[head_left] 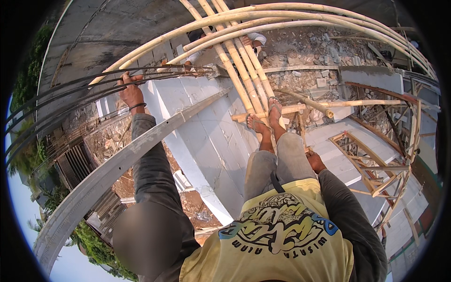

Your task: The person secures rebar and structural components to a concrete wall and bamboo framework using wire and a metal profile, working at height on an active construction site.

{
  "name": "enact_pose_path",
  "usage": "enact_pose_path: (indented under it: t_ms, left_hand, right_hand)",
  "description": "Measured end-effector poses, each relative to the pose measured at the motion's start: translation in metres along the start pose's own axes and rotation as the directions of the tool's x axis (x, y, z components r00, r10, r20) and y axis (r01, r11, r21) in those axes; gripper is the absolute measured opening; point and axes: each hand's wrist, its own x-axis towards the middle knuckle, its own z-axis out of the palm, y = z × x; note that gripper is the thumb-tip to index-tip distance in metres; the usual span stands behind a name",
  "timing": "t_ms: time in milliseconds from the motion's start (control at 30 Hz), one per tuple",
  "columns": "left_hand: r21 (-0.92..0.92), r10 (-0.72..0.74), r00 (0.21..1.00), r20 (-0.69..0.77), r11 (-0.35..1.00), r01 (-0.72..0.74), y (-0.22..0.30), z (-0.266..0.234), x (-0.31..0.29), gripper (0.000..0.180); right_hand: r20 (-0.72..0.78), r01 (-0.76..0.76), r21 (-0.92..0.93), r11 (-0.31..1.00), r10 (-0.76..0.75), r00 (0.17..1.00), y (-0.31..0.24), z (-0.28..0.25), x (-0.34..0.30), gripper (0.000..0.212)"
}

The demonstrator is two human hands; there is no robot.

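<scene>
My left hand [131,92] reaches out to the far left, its fingers closed around one of several long dark steel rods [94,87]. A black band circles that wrist. Beside my thigh, my right hand [316,161] is low and curled; whatever it holds, if anything, is hidden. A thin wooden strip [302,129] ends near its fingers. My sandalled feet [263,117] stand on bamboo poles [243,70] laid side by side. The rods run to a rough concrete column top [217,70], close to a pale block wall [206,136].
A long grey metal beam [131,152] slants across the left, below my left hand. Bent bamboo poles [282,19] arch across the far side. A co-worker's white sleeve [256,38] shows beneath them. Rubble [305,51] lies far below; a wooden frame [371,164] stands right.
</scene>
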Motion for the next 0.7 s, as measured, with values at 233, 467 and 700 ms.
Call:
enact_pose_path:
  t_ms: [233, 467, 700]
  left_hand:
    - [0.108, 0.218, 0.976, 0.010, 0.970, -0.218, -0.017, -0.001, 0.004, 0.028]
    - [-0.086, 0.073, 0.997, -0.001, 0.994, -0.073, -0.014, 0.005, 0.005, 0.028]
    - [-0.189, -0.014, 0.999, -0.030, 0.982, 0.008, -0.009, 0.004, 0.002, 0.029]
  right_hand:
    - [0.039, -0.011, -0.161, 0.987, 0.017, 0.999, -0.013, -0.008, -0.006, 0.034]
    - [0.017, -0.173, 0.126, 0.977, 0.172, 0.985, -0.003, -0.002, -0.004, 0.035]
    - [0.022, -0.202, 0.083, 0.976, 0.201, 0.979, -0.009, -0.004, -0.004, 0.036]
